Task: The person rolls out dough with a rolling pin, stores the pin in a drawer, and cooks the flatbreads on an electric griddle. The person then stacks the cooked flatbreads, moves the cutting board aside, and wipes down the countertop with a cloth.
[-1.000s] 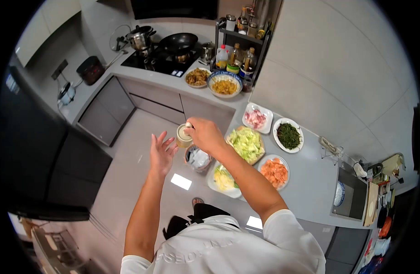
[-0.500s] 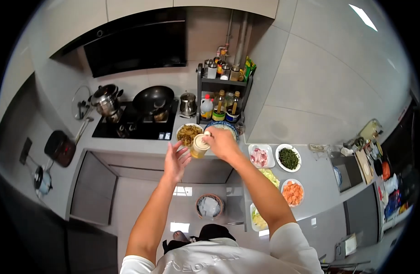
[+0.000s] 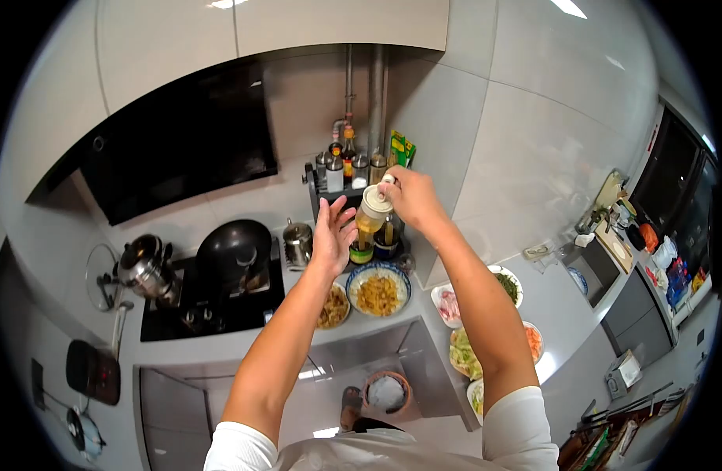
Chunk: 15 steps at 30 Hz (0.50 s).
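My right hand (image 3: 410, 200) grips a see-through oil pot (image 3: 372, 210) by its cream handle. The pot has a cream lid and yellowish liquid inside. Just left of it, my left hand (image 3: 333, 235) is raised and open, its fingers spread; whether it touches the pot I cannot tell. Both hands are in front of a dark spice rack (image 3: 310, 188), whose lower shelf is partly hidden. A blue-patterned bowl (image 3: 351, 284) with yellow-brown pieces stands below on the counter. Beside it, a plate of brown food (image 3: 334, 308) is partly covered by my left arm.
A black wok (image 3: 234, 251) and a steel pot (image 3: 145, 267) stand on the hob (image 3: 161, 320), near a steel canister (image 3: 297, 243). On the right counter are raw meat (image 3: 448, 304), greens (image 3: 506, 284), chopped cabbage (image 3: 464, 353) and orange pieces (image 3: 532, 339). A bin (image 3: 387, 392) stands below.
Both hands have risen from above the plate and bowl toward the rack, carrying the oil pot in the right hand. The bowl is now uncovered. The camera view has shifted too.
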Tool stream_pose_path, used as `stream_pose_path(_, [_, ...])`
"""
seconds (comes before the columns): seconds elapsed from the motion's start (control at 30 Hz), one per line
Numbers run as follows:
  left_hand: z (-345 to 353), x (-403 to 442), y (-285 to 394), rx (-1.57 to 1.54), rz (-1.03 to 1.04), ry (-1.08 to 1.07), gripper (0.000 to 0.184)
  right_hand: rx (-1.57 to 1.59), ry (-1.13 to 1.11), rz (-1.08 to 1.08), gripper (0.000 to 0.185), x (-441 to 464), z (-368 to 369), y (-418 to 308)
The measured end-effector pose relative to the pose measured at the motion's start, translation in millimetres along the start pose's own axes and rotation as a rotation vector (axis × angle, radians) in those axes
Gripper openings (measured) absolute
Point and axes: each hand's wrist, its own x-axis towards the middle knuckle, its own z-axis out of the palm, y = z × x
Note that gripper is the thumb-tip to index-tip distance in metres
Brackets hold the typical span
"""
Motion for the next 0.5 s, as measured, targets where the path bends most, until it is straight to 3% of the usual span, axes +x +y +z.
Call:
stream_pose_path(0.23, [4.0, 154.5, 25.4, 0.012, 0.018, -0.055, 0.080, -0.058, 0.095, 0.018, 0.025, 140.1, 23.6, 55.9])
stream_pose_path(0.5, [-16.8, 249.0, 30.0, 0.138, -0.006, 0.016, 0.087, -0.136, 0.136, 0.178, 0.026, 238.7, 62.0, 86.8])
